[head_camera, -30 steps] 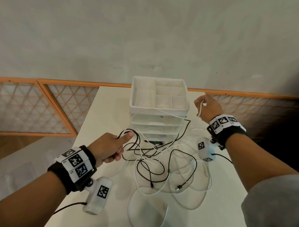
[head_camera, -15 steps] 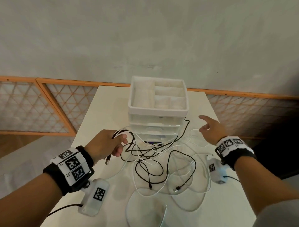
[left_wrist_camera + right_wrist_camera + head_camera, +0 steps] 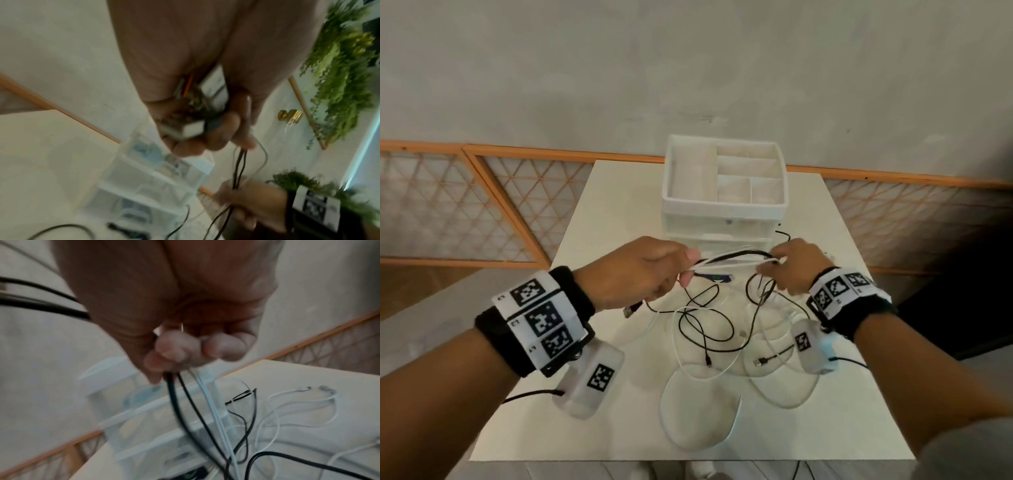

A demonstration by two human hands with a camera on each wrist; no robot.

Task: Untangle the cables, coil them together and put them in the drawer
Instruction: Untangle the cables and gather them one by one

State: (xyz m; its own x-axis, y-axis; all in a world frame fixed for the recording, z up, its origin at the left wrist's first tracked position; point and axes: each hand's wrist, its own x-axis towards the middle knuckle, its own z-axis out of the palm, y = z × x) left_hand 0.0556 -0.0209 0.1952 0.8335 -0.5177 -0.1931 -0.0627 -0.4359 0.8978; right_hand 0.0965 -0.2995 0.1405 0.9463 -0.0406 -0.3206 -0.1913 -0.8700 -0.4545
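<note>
Both hands are closed on one short span of thin, round black and white cables (image 3: 736, 258), the left hand (image 3: 640, 270) pinching its left end and the right hand (image 3: 796, 265) its right end. The remaining smooth cords sag in loose loops onto the matte cream worktop (image 3: 619, 411), just in front of the boxy, translucent white plastic drawer unit (image 3: 724, 219).
</note>
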